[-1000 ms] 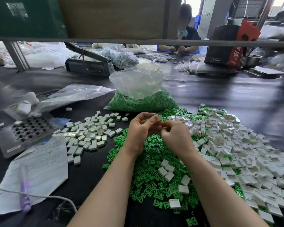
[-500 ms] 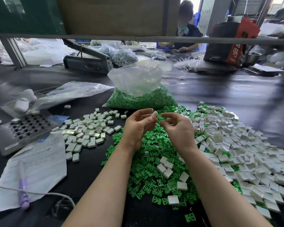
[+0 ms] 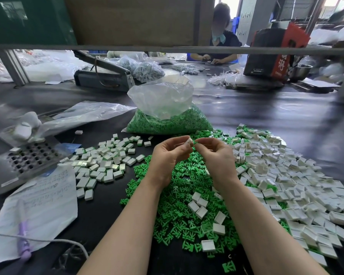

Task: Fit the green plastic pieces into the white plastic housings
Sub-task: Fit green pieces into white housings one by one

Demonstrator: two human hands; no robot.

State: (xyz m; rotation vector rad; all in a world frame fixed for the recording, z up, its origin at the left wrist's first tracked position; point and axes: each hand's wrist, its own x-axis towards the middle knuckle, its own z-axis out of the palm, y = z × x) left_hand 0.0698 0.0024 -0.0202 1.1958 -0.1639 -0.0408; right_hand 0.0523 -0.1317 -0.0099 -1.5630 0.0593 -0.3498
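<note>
A big dark surface (image 3: 266, 120) fills a busy workroom, and another person (image 3: 220, 36) sits at its far edge. Near the middle of the surface lies a heap of small green pieces (image 3: 177, 197). Toward the right edge is a wide heap of little white boxes (image 3: 286, 175), and some green pieces show among them. A few white boxes lie on top of the green heap too. Toward the left is a smaller bunch of closed white boxes (image 3: 105, 159). Behind the green heap stands a clear bag (image 3: 167, 114) with many more green pieces inside.

Both hands are held up over the green heap, close together. The left hand (image 3: 169, 155) has its fingers curled, and its grip pinches one white box (image 3: 188, 141) at the fingertips. The right hand (image 3: 216, 153) has its fingers curled as well, and its finger and thumb are pinched together right beside that white box. A bit of green shows at the tips, but it is too small to tell if this hand holds a green piece.

At the left edge sits a grey tray with square holes (image 3: 26, 157). A sheet of paper with writing (image 3: 38, 207) lies at the near left corner, with a purple pen (image 3: 23, 241) and a white cord (image 3: 48, 240) on it. Farther back lies a flat clear bag (image 3: 83, 114).
</note>
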